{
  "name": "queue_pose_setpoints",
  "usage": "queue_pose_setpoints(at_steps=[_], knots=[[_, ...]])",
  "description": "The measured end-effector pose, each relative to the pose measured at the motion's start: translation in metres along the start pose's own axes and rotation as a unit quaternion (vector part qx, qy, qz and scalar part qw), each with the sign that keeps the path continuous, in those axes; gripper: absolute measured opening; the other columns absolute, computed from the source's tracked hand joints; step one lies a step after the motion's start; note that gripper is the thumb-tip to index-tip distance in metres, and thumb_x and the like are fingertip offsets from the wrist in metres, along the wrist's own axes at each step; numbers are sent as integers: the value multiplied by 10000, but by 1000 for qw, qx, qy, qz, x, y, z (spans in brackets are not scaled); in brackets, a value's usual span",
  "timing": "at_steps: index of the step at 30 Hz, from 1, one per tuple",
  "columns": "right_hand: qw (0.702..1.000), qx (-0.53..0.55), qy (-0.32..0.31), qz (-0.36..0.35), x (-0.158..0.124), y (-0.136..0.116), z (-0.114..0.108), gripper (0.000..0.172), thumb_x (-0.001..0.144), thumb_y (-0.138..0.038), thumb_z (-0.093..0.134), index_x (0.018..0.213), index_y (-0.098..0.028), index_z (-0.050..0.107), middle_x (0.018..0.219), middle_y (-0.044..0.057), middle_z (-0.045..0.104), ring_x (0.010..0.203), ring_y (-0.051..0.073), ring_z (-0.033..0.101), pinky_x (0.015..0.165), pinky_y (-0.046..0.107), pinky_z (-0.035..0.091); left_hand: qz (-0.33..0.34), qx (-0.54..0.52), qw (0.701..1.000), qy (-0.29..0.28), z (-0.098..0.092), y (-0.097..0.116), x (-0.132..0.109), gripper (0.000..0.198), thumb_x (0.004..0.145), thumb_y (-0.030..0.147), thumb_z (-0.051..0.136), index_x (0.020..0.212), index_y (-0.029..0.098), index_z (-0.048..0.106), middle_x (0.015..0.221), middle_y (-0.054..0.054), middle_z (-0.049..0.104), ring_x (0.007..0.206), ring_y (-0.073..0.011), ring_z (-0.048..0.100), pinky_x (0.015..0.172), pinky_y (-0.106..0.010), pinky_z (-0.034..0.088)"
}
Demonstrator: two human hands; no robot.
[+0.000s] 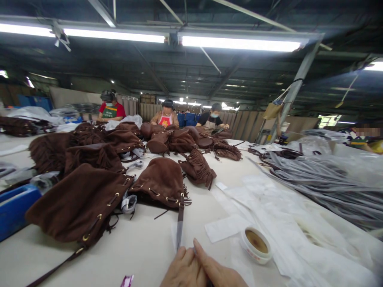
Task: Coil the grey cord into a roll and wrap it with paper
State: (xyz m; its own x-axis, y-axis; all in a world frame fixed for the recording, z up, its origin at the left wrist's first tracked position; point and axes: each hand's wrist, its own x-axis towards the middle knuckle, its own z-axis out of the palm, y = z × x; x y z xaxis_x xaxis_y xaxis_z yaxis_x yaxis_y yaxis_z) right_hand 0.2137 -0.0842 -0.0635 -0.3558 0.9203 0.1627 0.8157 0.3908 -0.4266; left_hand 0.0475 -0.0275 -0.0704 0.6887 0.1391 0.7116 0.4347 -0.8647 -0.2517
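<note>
At the bottom middle my left hand (184, 269) is closed around a brown bag strap (180, 217), partly wrapped in thin clear film. My right hand (220, 268) presses against the left, thumb stretched forward and other fingers hidden; what it grips cannot be made out. The strap runs up to a brown suede drawstring bag (163, 179) with metal eyelets, lying just beyond my hands. Another brown bag (80, 203) lies to the left, its own strap trailing to the front edge. Beside my right hand stands a small white bowl (255, 245) with brownish contents.
Many more brown fringed bags (98, 139) are heaped farther back. A blue bin (18, 209) stands at left. White sheets (269, 211) and a pile of grey wrapped straps (317, 179) cover the right. Several co-workers, one of them a person in red (112, 111), work across the table.
</note>
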Motion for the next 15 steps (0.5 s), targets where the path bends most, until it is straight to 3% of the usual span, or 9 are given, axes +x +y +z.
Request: queue_pose_setpoints(at_steps=[2, 4, 7, 8, 10, 13, 15], knots=[[999, 30, -45, 2, 11, 4, -9, 850, 732, -110, 510, 1505, -301, 213, 1337, 69, 597, 1001, 260, 687, 812, 296, 556, 41, -58, 995, -67, -13, -20, 8, 97, 867, 248, 612, 828, 175, 562, 735, -26, 650, 661, -198, 535, 627, -350, 385], [995, 62, -80, -1, 18, 6, -18, 870, 692, -130, 537, 1496, -290, 247, 1199, 51, 686, 932, 232, 697, 807, 284, 547, 90, -163, 970, -158, -34, -45, 19, 219, 819, 342, 705, 796, 209, 532, 728, 33, 653, 742, -181, 555, 703, -330, 392], [990, 101, -98, -17, 22, 7, -29, 867, 677, -161, 549, 1489, -282, 269, 927, -3, 746, 771, 184, 701, 725, 241, 548, 154, -269, 926, -216, -54, -73, 32, 166, 826, 196, 686, 883, 224, 533, 844, 69, 675, 890, -135, 575, 914, -292, 371], [990, 104, -91, -18, 22, 7, -31, 852, 681, -156, 533, 1487, -270, 280, 916, 2, 746, 765, 183, 701, 723, 243, 550, 169, -278, 921, -213, -53, -75, 32, 167, 817, 147, 673, 867, 209, 527, 846, 61, 672, 849, -118, 576, 930, -270, 373], [993, 99, -67, -24, 21, 6, -33, 839, 678, -130, 493, 1486, -234, 295, 1078, 54, 723, 903, 214, 699, 802, 280, 550, 154, -250, 940, -174, -42, -69, 25, 163, 810, 123, 651, 787, 190, 504, 793, 34, 653, 717, -118, 554, 850, -261, 426], [996, 74, -34, -40, 20, 7, -26, 896, 628, -61, 447, 1494, -212, 277, 1376, 100, 555, 1157, 246, 606, 928, 316, 514, 44, -155, 983, -88, -14, -46, 8, 89, 871, 171, 574, 797, 182, 526, 785, -31, 641, 688, -180, 534, 682, -320, 454], [998, 28, 1, -60, 21, 11, -15, 927, 614, -17, 433, 1501, -220, 256, 1441, 100, 484, 1210, 245, 569, 950, 312, 505, -13, -111, 993, -38, 1, -32, 1, 77, 903, 165, 487, 903, 158, 563, 819, -71, 639, 712, -213, 536, 648, -345, 452]])
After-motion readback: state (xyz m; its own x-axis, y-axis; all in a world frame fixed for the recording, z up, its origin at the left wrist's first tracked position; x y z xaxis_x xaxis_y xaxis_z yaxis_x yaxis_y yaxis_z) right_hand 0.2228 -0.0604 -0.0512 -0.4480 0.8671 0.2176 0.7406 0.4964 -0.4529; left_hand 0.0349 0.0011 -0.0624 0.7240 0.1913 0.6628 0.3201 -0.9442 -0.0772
